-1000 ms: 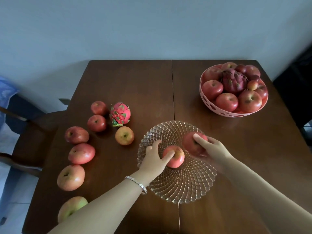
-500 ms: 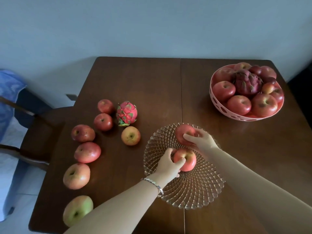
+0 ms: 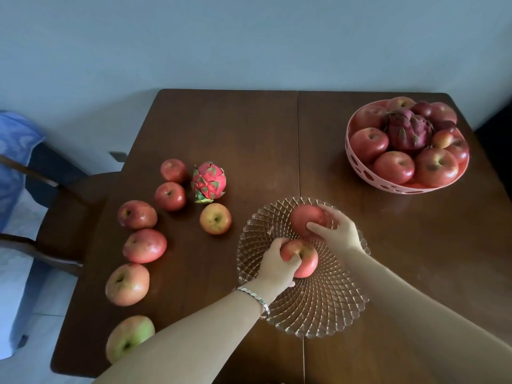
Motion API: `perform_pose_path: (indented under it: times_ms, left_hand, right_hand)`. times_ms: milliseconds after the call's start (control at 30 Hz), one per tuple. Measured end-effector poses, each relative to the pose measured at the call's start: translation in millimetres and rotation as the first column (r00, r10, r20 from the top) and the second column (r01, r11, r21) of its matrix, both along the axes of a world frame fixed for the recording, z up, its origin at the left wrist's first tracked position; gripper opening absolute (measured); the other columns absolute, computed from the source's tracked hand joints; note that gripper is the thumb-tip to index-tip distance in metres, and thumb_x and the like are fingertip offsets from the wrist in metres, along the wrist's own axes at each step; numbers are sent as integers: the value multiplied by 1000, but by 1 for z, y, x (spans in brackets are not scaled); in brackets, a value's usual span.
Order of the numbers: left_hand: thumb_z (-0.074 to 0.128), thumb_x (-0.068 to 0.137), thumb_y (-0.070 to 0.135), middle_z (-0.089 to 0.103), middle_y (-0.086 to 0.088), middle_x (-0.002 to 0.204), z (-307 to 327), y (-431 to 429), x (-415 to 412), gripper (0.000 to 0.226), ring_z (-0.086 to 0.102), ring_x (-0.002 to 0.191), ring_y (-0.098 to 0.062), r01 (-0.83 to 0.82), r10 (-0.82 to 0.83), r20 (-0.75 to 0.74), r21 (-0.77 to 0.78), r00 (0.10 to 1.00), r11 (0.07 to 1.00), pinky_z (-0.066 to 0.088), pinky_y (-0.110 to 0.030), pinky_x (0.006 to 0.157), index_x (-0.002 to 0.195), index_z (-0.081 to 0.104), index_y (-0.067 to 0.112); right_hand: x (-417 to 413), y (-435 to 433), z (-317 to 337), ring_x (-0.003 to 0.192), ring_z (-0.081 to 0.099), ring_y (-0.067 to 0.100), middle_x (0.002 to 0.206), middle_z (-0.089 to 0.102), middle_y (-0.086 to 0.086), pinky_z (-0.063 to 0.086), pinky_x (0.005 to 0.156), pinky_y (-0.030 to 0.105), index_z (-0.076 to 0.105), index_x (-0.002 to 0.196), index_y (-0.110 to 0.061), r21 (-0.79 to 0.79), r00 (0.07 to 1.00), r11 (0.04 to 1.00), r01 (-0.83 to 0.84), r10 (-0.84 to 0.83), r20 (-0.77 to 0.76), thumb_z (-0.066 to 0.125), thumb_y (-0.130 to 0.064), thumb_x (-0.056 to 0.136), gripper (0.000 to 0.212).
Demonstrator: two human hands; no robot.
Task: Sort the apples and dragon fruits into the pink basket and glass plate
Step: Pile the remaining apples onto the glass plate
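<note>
Setting two round apples side by side on a glass plate (image 3: pixel 318 314) is carrying the main risk; the near apple (image 3: pixel 304 259) and the far apple (image 3: pixel 306 218) are sitting just beside each other on the far half of the ribbed dish, and if either is being let go while off balance it is likely to roll into its neighbour, or across the smooth glass toward the rim and onto the table (image 3: pixel 221 128); a knock from a withdrawing wrist could also be shifting the plate itself.

The left hand (image 3: pixel 277 263) is reaching in from the near left, fingers curled over the near apple's left side with the thumb pressing near its stem dimple, so it is gripping that fruit; the right hand (image 3: pixel 336 231) is coming from the near right, palm down, fingers wrapped around the far apple's right side and closed on it.

Loose fruit is waiting on the table's left: a curved row of apples and a dragon fruit (image 3: pixel 209 180); the pink basket (image 3: pixel 360 169) at the far right is already holding apples and a darker dragon fruit.
</note>
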State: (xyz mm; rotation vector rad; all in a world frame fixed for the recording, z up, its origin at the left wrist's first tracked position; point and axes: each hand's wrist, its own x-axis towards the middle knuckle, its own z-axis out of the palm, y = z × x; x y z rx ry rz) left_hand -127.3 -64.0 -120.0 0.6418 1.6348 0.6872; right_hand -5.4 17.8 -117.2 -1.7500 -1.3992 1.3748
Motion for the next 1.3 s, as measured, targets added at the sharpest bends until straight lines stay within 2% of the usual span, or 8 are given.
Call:
perform_pose_path:
  times_ms: [300,533,700,967,1067,1167,1233,1300]
  left_hand:
    - [56,91,17,45,-5,129,1,-3,4,40,55,100,-20,-60,60,-3,61,998,996,60,-30,71,129,46,18]
    - [59,90,20,47,-1,114,-4,-1,7,42,55,85,-10,-121,120,36,38,992,992,56,-29,78,128,43,14]
    - [63,87,25,50,6,104,-6,-6,6,31,59,106,-25,-176,176,126,-5,976,984,55,-35,81,112,45,24]
    - [56,88,43,48,-5,129,-3,-2,-5,48,61,100,-22,121,-128,-95,-79,987,990,54,-31,68,129,42,24]
    - [46,93,45,48,-8,131,17,3,-25,48,57,82,-10,239,-180,-418,93,891,967,50,-24,73,132,45,17]
    - [57,88,22,53,-9,118,36,6,-71,33,58,97,-22,286,140,-748,411,649,865,50,-38,84,119,55,12]
    - [60,82,13,46,-11,131,35,13,-109,48,51,111,-30,405,65,-898,260,435,877,49,-43,87,128,49,14]
    - [63,79,15,27,-6,148,25,16,-134,69,46,119,-32,480,-303,-910,-138,284,866,46,-43,90,140,33,25]
  right_hand:
    - [-9,57,32,108,52,14,124,56,-3,42,96,29,61,119,-24,-30,580,671,-741,662,474,64,-12,82,39]
    - [-4,41,20,103,53,16,122,53,6,41,89,25,52,128,-18,77,779,837,-542,466,420,67,-21,83,48]
    - [1,23,8,88,65,28,114,61,8,55,82,40,49,128,-16,-58,938,963,-264,271,218,68,-34,83,53]
    - [-4,9,11,110,55,25,129,55,10,42,89,33,42,136,-18,-30,911,962,-271,266,314,61,-34,88,55]
    - [-10,5,27,123,43,29,135,43,13,36,100,39,42,136,-21,9,884,956,-293,267,384,60,-33,87,53]
    - [-15,-2,47,127,34,26,131,43,6,33,103,40,54,116,-29,85,863,919,-386,327,385,57,-25,87,30]
    - [-18,-7,54,127,35,23,128,47,2,33,104,39,57,102,-34,123,853,891,-437,368,370,56,-23,86,20]
    - [-21,-12,56,128,38,22,129,49,3,34,104,38,60,108,-30,123,848,882,-454,386,363,55,-23,87,23]
